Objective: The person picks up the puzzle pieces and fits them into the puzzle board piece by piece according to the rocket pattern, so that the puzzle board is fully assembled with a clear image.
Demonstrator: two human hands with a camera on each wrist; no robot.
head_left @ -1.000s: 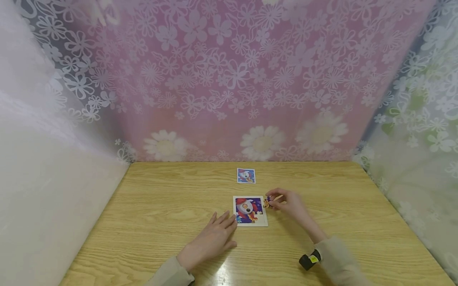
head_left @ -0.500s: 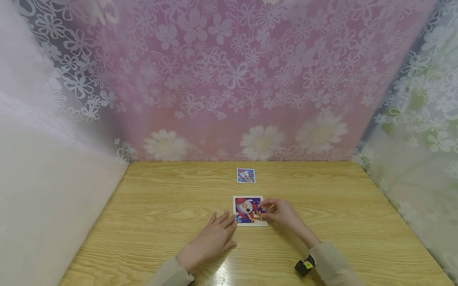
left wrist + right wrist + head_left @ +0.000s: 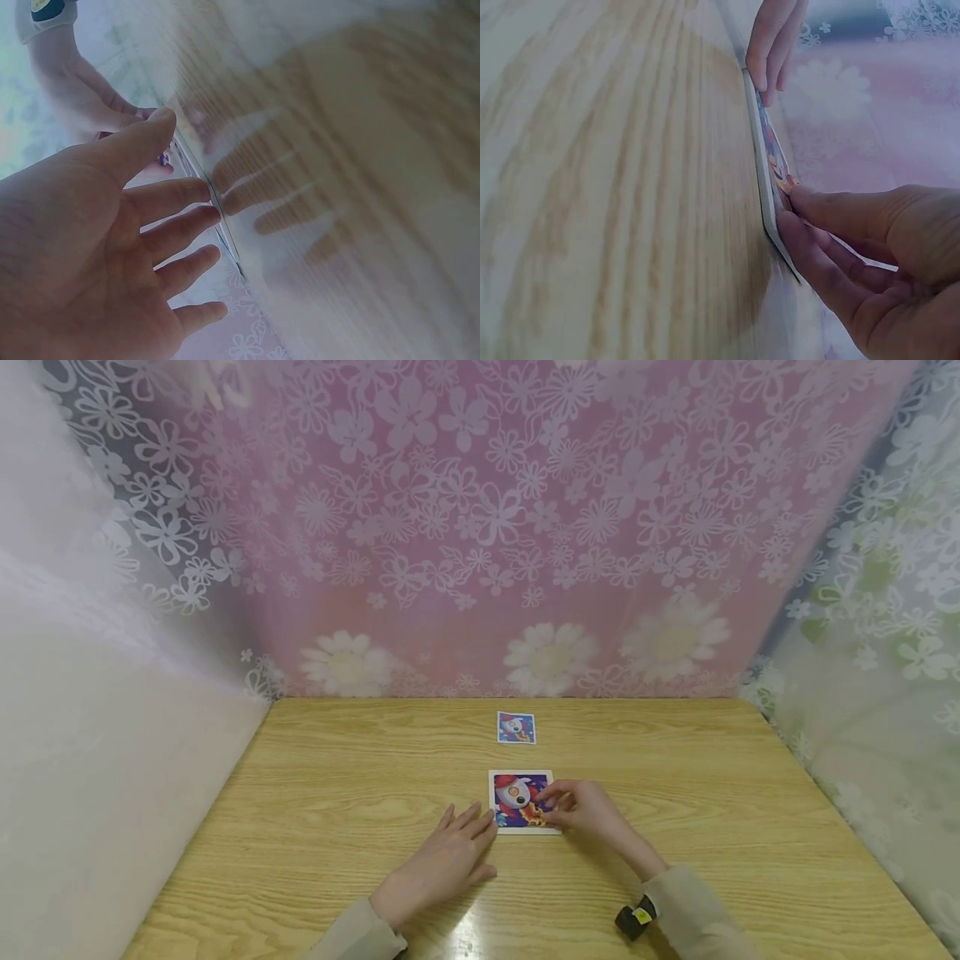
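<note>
A square jigsaw puzzle in a white frame [image 3: 517, 832] lies flat on the wooden table, its picture a red and white rocket with an orange flame. At its lower right part, my right hand [image 3: 592, 814] pinches an orange and purple puzzle piece [image 3: 786, 182] between thumb and fingers, down at the level of the picture. The fingers partly cover that piece and the frame's right edge. My left hand [image 3: 446, 853] lies with fingers spread, the fingertips touching the frame's left edge; the left wrist view shows those straight fingers [image 3: 176, 234] against it.
Behind the puzzle lies a small card [image 3: 516, 727] with the same rocket picture. Flower-patterned curtains [image 3: 480, 527] stand at the table's back and sides. A black wrist camera [image 3: 633, 922] is strapped to the right wrist.
My right hand has moved left and toward me, bringing the puzzle piece from beside the frame into the gap at the picture's lower right. The left hand has stayed in place.
</note>
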